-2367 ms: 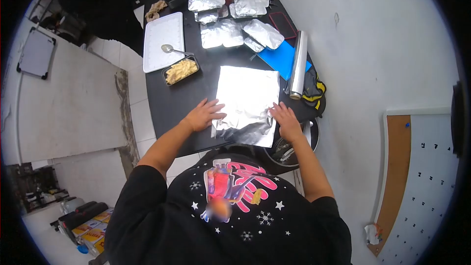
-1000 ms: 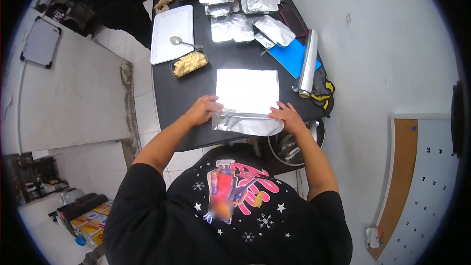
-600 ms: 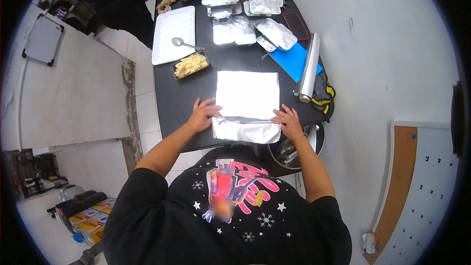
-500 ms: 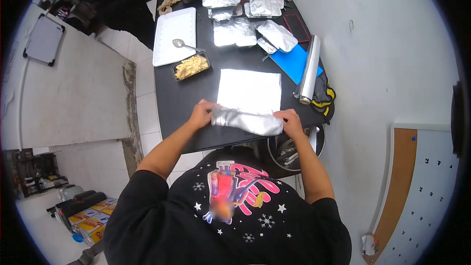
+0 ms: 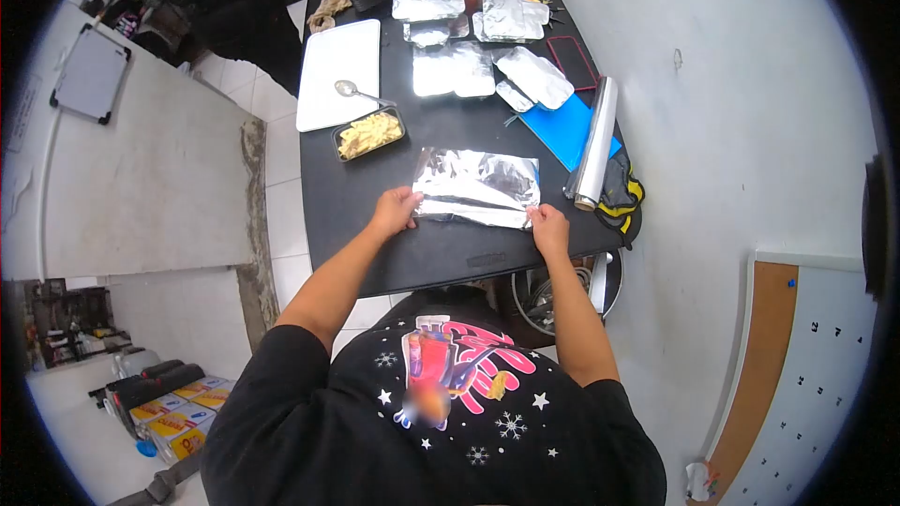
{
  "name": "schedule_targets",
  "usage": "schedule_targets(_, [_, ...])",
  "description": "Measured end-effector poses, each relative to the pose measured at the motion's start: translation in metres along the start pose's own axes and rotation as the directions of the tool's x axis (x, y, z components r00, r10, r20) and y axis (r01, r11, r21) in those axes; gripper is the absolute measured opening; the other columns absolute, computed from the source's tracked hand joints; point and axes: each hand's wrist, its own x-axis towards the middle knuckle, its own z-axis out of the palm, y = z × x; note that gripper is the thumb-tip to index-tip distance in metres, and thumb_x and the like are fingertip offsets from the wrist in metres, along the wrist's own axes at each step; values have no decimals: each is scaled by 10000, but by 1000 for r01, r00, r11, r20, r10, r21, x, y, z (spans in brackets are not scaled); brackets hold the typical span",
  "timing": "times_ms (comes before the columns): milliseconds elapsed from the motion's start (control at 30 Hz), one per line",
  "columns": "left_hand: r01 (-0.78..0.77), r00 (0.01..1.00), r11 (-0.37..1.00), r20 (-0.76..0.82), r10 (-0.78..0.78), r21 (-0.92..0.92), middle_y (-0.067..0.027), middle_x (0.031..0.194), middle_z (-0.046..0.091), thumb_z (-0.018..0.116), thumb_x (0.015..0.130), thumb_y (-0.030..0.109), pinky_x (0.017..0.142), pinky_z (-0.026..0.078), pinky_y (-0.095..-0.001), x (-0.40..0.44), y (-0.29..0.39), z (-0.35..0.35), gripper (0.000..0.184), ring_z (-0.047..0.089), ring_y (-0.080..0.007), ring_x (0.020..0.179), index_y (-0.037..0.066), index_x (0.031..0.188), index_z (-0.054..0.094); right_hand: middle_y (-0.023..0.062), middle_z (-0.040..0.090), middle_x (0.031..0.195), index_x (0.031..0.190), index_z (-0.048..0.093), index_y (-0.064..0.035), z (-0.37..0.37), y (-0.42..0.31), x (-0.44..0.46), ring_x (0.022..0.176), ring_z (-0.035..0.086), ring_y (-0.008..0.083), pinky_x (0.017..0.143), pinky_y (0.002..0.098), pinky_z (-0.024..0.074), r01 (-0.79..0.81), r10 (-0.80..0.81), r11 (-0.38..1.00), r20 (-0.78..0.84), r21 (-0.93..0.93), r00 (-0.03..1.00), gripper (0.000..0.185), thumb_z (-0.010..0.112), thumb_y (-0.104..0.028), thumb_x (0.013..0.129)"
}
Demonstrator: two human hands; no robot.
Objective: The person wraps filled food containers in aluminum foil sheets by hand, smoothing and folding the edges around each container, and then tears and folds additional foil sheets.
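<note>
A sheet of aluminium foil (image 5: 478,185), folded over along its near side, lies on the black table in front of me. My left hand (image 5: 397,210) pinches its near left corner, and my right hand (image 5: 547,227) grips the near right corner. Beyond my left hand stands a black tray of food (image 5: 369,135) filled with pale yellow pieces. A metal spoon (image 5: 361,92) rests on the white board (image 5: 328,61), its handle reaching toward that tray. To the right of the sheet lies a roll of foil (image 5: 597,145).
Several foil-covered trays (image 5: 453,69) sit farther back on the table (image 5: 375,248). A blue folder (image 5: 569,131) lies partly under the foil roll, near a red-edged phone-like item (image 5: 573,63). The wall (image 5: 712,131) runs close on the right. Below the table's edge is a round bin (image 5: 565,292).
The near flap of foil has been laid over away from me, making the sheet shorter. Both hands have moved slightly forward, still on its near corners.
</note>
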Motion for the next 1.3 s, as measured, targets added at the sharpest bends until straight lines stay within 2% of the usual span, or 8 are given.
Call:
schedule_targets(133, [56,993,987,115,-39,-149,-44,713,640,640,863,198,406,418,-243,-12,0,-1,205,543,-97,447,6,933,619,185,651,779,813,655,-45,2,3,1,756,627,386,676,450,474,-12,13,1000,-50,10,999,290,601,-328,840])
schedule_targets(400, [-40,999,999,-36,41,27,-65,671,618,677,826,171,394,422,-270,-10,-2,13,195,546,-118,427,2,830,580,173,631,730,792,599,-61,9,-11,-11,725,608,396,634,462,459,-31,14,996,-205,-81,979,298,579,-350,867])
schedule_targets(633, [76,992,991,-108,-65,107,-72,601,591,682,802,200,382,428,-296,-10,6,13,226,548,-144,412,16,754,559,176,652,774,807,592,-88,13,-16,-10,755,621,401,657,503,474,-113,75,965,-164,-238,984,318,515,-385,892])
schedule_targets(900, [48,989,986,-145,-25,159,-95,598,595,675,801,191,416,461,-317,-7,-6,17,217,568,-166,437,12,744,566,177,633,721,784,570,-97,21,-9,-10,718,609,412,621,508,461,-105,42,958,-233,-266,972,293,540,-371,882])
schedule_targets(1000, [59,987,985,-160,-33,161,-102,607,603,675,802,195,426,470,-317,-9,-3,17,218,578,-171,449,12,748,569,166,652,848,819,586,-107,13,-20,-10,821,617,384,691,491,468,-211,184,952,-134,-224,974,256,553,-356,868])
schedule_targets(1100, [72,987,985,-154,-48,156,-100,614,610,675,804,198,431,474,-316,-10,-2,17,213,583,-174,455,12,762,577,151,595,1140,959,617,-151,15,-36,-14,1057,560,308,825,450,455,62,-185,918,-285,-392,941,232,560,-347,849])
schedule_targets(1200, [73,987,983,-153,-47,166,-96,614,610,676,806,200,431,474,-316,-9,-4,18,213,582,-169,456,12,769,584,148,481,1310,1148,584,-208,45,-46,-6,1255,394,317,983,484,344,471,-474,844,52,-255,879,351,566,-357,831])
schedule_targets(1300, [69,988,984,-147,-44,167,-92,610,607,677,809,207,429,471,-316,-11,-2,18,222,578,-165,450,11,765,582,150,323,1441,1315,466,-269,70,-63,-12,1328,277,388,1019,578,279,522,-478,704,223,-482,850,497,558,-411,847])
